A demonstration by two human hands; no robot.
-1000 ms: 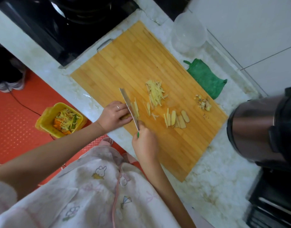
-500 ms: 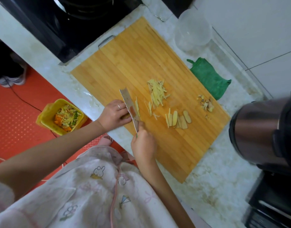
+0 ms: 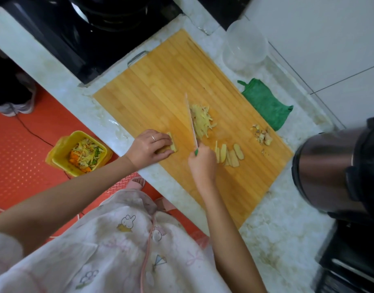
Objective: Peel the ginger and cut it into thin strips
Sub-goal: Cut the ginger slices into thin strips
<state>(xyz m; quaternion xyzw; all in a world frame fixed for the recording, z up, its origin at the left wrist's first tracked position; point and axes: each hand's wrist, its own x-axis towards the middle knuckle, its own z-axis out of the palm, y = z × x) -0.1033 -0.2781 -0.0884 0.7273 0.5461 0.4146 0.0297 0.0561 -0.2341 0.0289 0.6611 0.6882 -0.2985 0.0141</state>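
Observation:
On the bamboo cutting board [image 3: 160, 87], my left hand [image 3: 149, 148] holds down a small stack of ginger slices [image 3: 173, 142] near the board's front edge. My right hand [image 3: 202, 163] grips the green handle of a knife [image 3: 191, 121]. Its blade stands on edge against the left side of a pile of thin ginger strips [image 3: 201, 120]. Several uncut ginger slices [image 3: 230, 154] lie to the right of my right hand. Ginger peel scraps [image 3: 263, 135] sit near the board's right edge.
A clear plastic container [image 3: 245, 44] and a green cloth [image 3: 265, 102] lie on the marble counter behind the board. A steel pot [image 3: 334, 170] stands at the right, the black stove [image 3: 86, 28] at the back left. A yellow scrap bin [image 3: 79, 154] is on the red floor.
The knife has moved right, away from the slices under my left hand, pushing the freshly cut strips over to the strip pile. My left hand stays on the slices.

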